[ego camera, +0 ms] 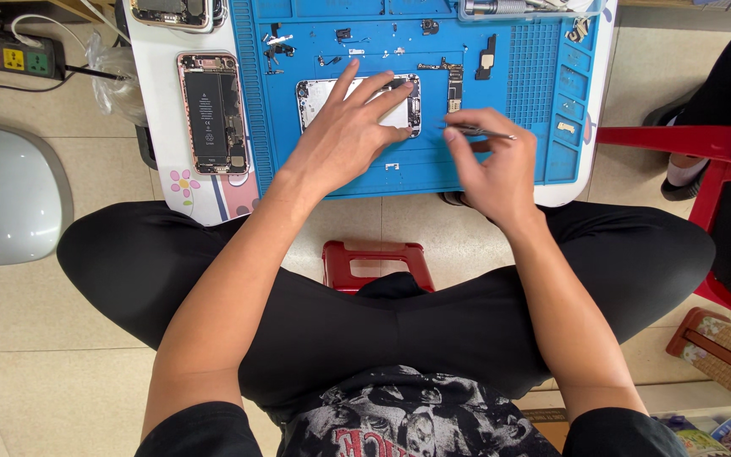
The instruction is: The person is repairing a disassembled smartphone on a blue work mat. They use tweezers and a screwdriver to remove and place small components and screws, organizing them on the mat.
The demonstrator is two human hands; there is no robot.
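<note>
My left hand lies flat on an opened phone housing in the middle of a blue repair mat, fingers spread over it. To its right, my right hand pinches thin metal tweezers, tips pointing right, just above the mat. A long circuit board and small black parts lie on the mat behind the hands.
A second opened phone with its battery showing lies on the white table left of the mat. A power strip sits far left on the floor. A red stool is between my legs; a red chair stands at right.
</note>
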